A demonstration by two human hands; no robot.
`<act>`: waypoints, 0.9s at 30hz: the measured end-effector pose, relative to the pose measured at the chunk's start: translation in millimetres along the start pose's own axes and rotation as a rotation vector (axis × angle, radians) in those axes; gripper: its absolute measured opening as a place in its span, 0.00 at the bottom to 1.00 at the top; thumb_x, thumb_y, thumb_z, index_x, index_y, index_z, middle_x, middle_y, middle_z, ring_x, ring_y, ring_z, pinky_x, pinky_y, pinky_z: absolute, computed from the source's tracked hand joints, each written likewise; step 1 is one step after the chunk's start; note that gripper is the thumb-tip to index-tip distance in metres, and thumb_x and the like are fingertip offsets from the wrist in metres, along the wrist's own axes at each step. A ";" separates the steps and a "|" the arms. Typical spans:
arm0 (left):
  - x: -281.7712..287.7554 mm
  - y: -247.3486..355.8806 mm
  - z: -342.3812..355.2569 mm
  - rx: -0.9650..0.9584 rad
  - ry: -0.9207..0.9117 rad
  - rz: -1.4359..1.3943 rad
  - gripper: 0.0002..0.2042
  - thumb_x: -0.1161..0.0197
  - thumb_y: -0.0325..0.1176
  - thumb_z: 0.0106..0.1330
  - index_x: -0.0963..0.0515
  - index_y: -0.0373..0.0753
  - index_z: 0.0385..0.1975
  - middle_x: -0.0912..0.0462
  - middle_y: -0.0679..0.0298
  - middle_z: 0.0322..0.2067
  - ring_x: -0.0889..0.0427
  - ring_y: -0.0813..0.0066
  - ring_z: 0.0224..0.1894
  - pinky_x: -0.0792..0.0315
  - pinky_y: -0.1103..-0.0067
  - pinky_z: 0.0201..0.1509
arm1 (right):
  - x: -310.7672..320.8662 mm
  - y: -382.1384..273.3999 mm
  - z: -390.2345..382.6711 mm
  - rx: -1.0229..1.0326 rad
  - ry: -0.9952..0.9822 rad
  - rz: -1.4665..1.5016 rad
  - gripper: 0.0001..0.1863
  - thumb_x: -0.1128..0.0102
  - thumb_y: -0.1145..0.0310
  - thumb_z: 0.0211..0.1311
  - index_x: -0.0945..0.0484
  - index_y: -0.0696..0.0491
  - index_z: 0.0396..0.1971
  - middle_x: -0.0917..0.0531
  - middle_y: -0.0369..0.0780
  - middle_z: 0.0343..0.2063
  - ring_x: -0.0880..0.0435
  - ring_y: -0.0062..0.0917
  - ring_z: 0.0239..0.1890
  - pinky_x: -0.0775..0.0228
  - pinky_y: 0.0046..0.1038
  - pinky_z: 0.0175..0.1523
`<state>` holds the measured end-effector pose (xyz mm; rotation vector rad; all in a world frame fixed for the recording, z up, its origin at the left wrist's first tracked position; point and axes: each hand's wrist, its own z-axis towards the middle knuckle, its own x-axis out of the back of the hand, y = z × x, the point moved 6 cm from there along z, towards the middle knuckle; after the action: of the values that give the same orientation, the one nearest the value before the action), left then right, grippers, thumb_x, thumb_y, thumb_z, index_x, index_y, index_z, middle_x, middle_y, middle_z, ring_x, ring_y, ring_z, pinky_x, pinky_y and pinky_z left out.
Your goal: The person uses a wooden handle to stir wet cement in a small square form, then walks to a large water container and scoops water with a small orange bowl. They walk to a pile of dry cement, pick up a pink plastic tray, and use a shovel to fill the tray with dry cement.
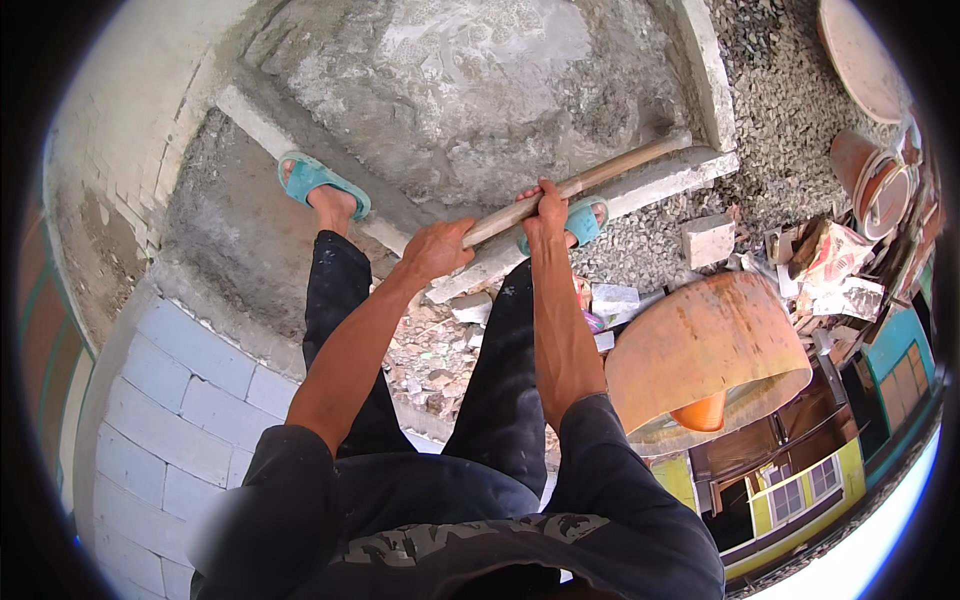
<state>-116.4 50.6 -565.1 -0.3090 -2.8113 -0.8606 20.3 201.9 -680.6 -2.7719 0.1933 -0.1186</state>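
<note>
A long wooden bar [625, 160] lies diagonally along the inner side of the concrete edging [687, 184] of a rough grey concrete bed [450, 100]. My left hand [437, 247] is closed on the bar's near, lower-left end. My right hand [545, 213] grips it further up, at about its middle. The bar's far end reaches the right corner of the bed. My feet in teal sandals [586, 224] straddle the corner of the edging, the left one on the left strip and the right one under the bar beside my right hand.
A large rusty orange tub [700, 350], a bucket [862, 175], a round pan [855, 55], a concrete block [707, 242] and torn sacks [835, 260] are on the gravel [770, 100] to the right. A plastered wall [120, 170] and pale block masonry [170, 420] are at the left.
</note>
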 end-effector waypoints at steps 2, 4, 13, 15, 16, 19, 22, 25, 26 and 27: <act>22.4 -19.6 -17.6 -0.080 0.023 0.048 0.19 0.35 0.36 0.54 0.23 0.41 0.47 0.16 0.50 0.30 0.17 0.48 0.35 0.24 0.60 0.40 | -10.3 12.9 -29.3 -0.004 -0.039 0.067 0.07 0.43 0.77 0.62 0.33 0.55 0.35 0.29 0.40 0.21 0.27 0.30 0.20 0.27 0.39 0.27; 31.4 -16.9 -25.9 -0.128 0.012 0.064 0.20 0.35 0.36 0.54 0.23 0.41 0.48 0.16 0.50 0.29 0.16 0.48 0.34 0.24 0.60 0.38 | -13.1 10.1 -57.2 0.026 -0.061 0.123 0.09 0.43 0.77 0.63 0.34 0.55 0.38 0.29 0.39 0.22 0.27 0.28 0.21 0.26 0.39 0.30; 3.9 34.8 -114.4 0.013 -0.057 0.017 0.20 0.33 0.38 0.55 0.24 0.40 0.47 0.16 0.50 0.29 0.16 0.48 0.35 0.23 0.59 0.40 | 27.6 -6.8 -130.3 -0.006 0.033 -0.017 0.07 0.45 0.76 0.63 0.32 0.53 0.27 0.31 0.36 0.20 0.29 0.25 0.21 0.29 0.35 0.28; 14.6 29.4 -140.2 0.100 -0.051 0.047 0.18 0.33 0.36 0.55 0.24 0.39 0.45 0.16 0.50 0.30 0.16 0.48 0.36 0.23 0.59 0.40 | 32.1 32.5 -131.1 -0.155 0.074 -0.062 0.09 0.45 0.75 0.63 0.33 0.52 0.25 0.32 0.36 0.19 0.30 0.25 0.21 0.30 0.34 0.28; 25.0 23.2 -155.5 0.150 -0.032 0.052 0.17 0.33 0.36 0.55 0.24 0.39 0.44 0.16 0.51 0.29 0.16 0.48 0.35 0.23 0.59 0.40 | 26.1 56.7 -136.2 -0.241 0.055 -0.045 0.09 0.44 0.75 0.63 0.33 0.53 0.24 0.33 0.36 0.18 0.31 0.25 0.21 0.30 0.34 0.28; 69.6 3.8 -186.0 0.267 0.008 0.146 0.15 0.33 0.35 0.54 0.23 0.40 0.41 0.16 0.51 0.28 0.16 0.48 0.34 0.23 0.59 0.39 | -1.1 131.3 -147.8 -0.475 -0.039 0.075 0.09 0.44 0.74 0.63 0.33 0.53 0.23 0.33 0.37 0.19 0.32 0.27 0.21 0.31 0.35 0.28; 96.9 -26.1 -208.1 0.310 0.050 0.212 0.14 0.33 0.35 0.53 0.22 0.40 0.39 0.16 0.51 0.27 0.16 0.48 0.33 0.22 0.59 0.38 | -37.9 172.4 -175.3 -0.530 -0.053 0.097 0.08 0.44 0.74 0.62 0.32 0.54 0.25 0.32 0.37 0.19 0.32 0.27 0.20 0.31 0.35 0.28; 112.1 -42.4 -215.3 0.279 0.078 0.146 0.15 0.33 0.35 0.53 0.21 0.42 0.40 0.16 0.51 0.27 0.15 0.49 0.33 0.22 0.59 0.39 | -56.7 171.9 -184.6 -0.375 0.012 0.028 0.07 0.44 0.75 0.62 0.33 0.54 0.26 0.31 0.37 0.20 0.32 0.27 0.20 0.31 0.35 0.27; 110.1 -50.0 -215.4 0.246 0.102 0.095 0.15 0.33 0.36 0.53 0.20 0.42 0.41 0.16 0.51 0.27 0.15 0.49 0.33 0.22 0.59 0.39 | -60.6 164.4 -187.3 -0.323 0.037 -0.026 0.06 0.44 0.75 0.61 0.33 0.54 0.29 0.31 0.38 0.20 0.30 0.28 0.20 0.31 0.36 0.26; 107.8 -55.6 -213.8 0.212 0.124 0.038 0.15 0.33 0.36 0.53 0.20 0.43 0.41 0.16 0.52 0.28 0.15 0.49 0.33 0.22 0.59 0.38 | -66.4 151.7 -190.1 -0.272 0.035 -0.060 0.06 0.44 0.76 0.60 0.33 0.54 0.30 0.31 0.38 0.20 0.30 0.28 0.20 0.30 0.36 0.26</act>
<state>-209.4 -100.6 -394.9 -0.2667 -2.7393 -0.5464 -83.5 5.6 -561.5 -3.0494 0.1442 -0.1671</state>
